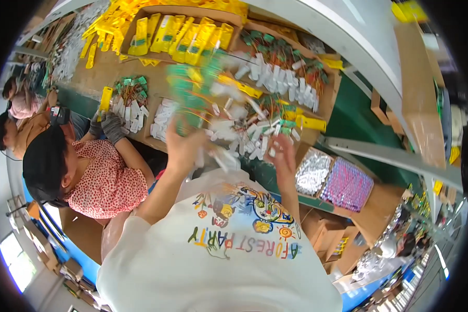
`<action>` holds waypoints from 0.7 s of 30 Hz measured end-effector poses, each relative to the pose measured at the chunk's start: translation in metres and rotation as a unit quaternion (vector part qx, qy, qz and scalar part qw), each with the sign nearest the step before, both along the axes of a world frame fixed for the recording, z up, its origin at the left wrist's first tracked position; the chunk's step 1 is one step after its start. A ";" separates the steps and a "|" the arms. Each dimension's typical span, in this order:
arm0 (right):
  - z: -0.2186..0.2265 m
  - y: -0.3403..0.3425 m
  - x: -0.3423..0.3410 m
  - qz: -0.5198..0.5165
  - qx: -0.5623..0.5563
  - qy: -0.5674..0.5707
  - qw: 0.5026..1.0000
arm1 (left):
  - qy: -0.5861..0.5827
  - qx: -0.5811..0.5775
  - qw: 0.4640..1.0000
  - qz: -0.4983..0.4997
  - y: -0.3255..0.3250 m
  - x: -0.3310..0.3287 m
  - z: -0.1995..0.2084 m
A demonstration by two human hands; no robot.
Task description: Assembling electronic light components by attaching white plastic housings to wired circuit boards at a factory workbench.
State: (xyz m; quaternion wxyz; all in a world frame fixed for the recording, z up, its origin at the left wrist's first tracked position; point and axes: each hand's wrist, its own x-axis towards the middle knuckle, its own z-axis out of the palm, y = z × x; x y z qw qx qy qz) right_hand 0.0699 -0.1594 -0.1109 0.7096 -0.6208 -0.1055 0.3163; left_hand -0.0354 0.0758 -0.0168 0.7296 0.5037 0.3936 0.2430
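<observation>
My left hand (pixel 184 148) is closed around a bunch of wired green circuit boards (pixel 188 91), raised over the bench and smeared by motion. Blurred white parts trail from below that hand. My right hand (pixel 283 156), its fingers loosely bent and apart, is at the near edge of a pile of white plastic pieces with wires (pixel 249 140); I make out nothing firmly held in it. More white pieces (pixel 162 118) fill a carton left of my left hand. Behind the pile, a cardboard box (pixel 314 106) holds rows of white pieces with wires and green boards.
Yellow packets stand in a carton (pixel 187 57) at the back, beside loose yellow packets (pixel 101 26). On the left a co-worker's gloved hands (pixel 109 126) hold a yellow packet (pixel 105 99). Trays of silver (pixel 313 171) and pink-purple items (pixel 347 184) lie right, near a metal bar (pixel 390 158).
</observation>
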 end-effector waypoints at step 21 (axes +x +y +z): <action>-0.101 0.021 0.031 0.010 -0.238 -0.486 0.841 | 0.213 0.280 0.890 -0.290 -0.020 -0.047 -0.170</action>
